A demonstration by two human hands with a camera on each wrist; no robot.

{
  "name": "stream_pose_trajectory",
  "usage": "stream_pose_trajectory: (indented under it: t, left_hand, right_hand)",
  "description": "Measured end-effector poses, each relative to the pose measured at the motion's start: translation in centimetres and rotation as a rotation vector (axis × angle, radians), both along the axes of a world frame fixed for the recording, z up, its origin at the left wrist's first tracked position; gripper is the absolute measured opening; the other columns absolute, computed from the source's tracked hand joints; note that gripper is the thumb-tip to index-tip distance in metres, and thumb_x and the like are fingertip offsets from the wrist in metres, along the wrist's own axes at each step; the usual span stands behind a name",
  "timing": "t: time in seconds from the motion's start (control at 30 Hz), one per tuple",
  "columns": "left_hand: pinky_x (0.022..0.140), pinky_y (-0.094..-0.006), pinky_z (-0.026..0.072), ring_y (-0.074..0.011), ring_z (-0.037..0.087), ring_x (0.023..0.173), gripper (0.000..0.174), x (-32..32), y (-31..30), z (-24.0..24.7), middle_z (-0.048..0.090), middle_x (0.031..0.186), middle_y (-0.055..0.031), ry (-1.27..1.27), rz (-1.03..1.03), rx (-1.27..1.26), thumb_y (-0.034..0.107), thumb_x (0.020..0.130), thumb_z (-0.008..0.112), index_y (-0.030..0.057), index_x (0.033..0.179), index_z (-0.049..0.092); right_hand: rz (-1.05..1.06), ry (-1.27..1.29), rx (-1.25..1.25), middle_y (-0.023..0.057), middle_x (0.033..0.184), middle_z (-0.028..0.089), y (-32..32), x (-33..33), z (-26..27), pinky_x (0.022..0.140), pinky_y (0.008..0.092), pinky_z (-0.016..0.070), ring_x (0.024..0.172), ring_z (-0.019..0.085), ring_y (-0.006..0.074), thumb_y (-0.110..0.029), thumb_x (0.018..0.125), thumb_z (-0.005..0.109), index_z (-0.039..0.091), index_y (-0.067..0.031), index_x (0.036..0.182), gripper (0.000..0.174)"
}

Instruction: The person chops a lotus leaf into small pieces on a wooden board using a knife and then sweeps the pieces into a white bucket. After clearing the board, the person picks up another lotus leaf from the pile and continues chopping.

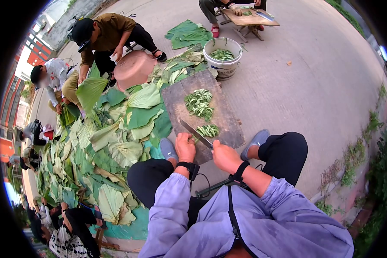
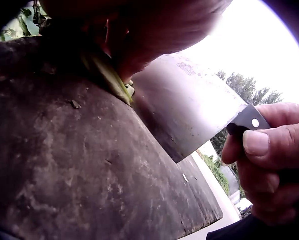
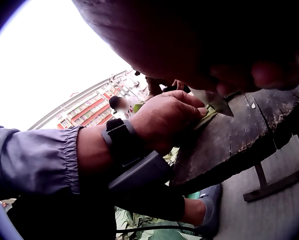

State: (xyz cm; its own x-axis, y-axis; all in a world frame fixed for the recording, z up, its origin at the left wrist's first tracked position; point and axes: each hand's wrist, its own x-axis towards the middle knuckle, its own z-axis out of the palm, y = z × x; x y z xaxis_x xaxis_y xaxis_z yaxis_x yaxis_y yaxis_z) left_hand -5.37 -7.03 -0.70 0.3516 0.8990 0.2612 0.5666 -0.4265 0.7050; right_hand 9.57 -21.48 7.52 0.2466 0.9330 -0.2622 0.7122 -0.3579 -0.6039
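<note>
My right hand (image 1: 225,157) grips the black handle of a cleaver (image 1: 195,133), whose broad metal blade stands over a worn wooden board (image 1: 228,116). At the near left of the board, my left hand (image 1: 185,147) holds down a green, stalk-like vegetable (image 2: 103,75) against the wood, fingertips close beside the blade. Most of that vegetable is hidden under the fingers; its cut end shows at the blade in the left wrist view. Just beyond the cleaver lies a small heap of green slices (image 1: 208,130), and a larger pile of slices (image 1: 199,104) sits farther up the board.
Large green leaves (image 1: 129,116) cover the ground to the left. A white bucket (image 1: 222,58) with cut greens stands beyond the board, near an upturned pink basin (image 1: 134,69). A person in brown (image 1: 112,30) bends over the leaves; another low table (image 1: 251,18) is at the back.
</note>
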Motion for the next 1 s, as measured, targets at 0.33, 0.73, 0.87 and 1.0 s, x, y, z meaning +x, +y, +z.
stream_pose_trajectory:
  t: [0.33,0.73,0.87,1.0]
  left_hand:
    - [0.089,-0.0494,0.0524,-0.0400,0.064,0.100,0.018,0.2,-0.3,-0.1,0.069,0.102,-0.0137,0.048,-0.008,0.048,0.001,0.081,0.077,0.0070,0.097,0.070]
    - [0.093,-0.0481,0.0522,-0.0372,0.063,0.106,0.019,0.6,-0.8,0.5,0.068,0.103,-0.0114,0.114,0.046,0.025,0.001,0.083,0.075,0.0079,0.100,0.070]
    - [0.093,-0.0476,0.0519,-0.0370,0.063,0.105,0.019,0.6,-0.9,0.4,0.068,0.103,-0.0113,0.086,0.048,0.020,0.001,0.083,0.075,0.0084,0.099,0.070]
    - [0.093,-0.0476,0.0516,-0.0371,0.063,0.104,0.018,0.5,-0.9,0.2,0.067,0.103,-0.0113,0.071,0.054,0.023,0.001,0.083,0.075,0.0090,0.099,0.070]
  right_hand:
    - [-0.016,-0.026,0.044,0.0301,0.094,0.074,1.8,-0.5,-0.6,0.081,0.0629,0.0554,0.090,0.072,0.0527,-0.019,0.104,0.061,0.051,0.0037,0.109,0.025]
    - [0.098,-0.076,0.037,0.0292,0.096,0.074,1.4,4.6,0.6,0.083,0.0611,0.0542,0.095,0.073,0.0506,-0.023,0.101,0.064,0.057,0.0005,0.113,0.027]
    - [0.161,-0.107,0.039,0.0280,0.096,0.074,2.8,6.4,1.1,0.084,0.0601,0.0536,0.096,0.072,0.0504,-0.023,0.101,0.065,0.058,-0.0005,0.113,0.027]
    - [0.159,-0.120,0.017,0.0274,0.096,0.074,4.0,7.0,0.9,0.084,0.0604,0.0529,0.097,0.071,0.0503,-0.025,0.101,0.066,0.059,-0.0020,0.112,0.027]
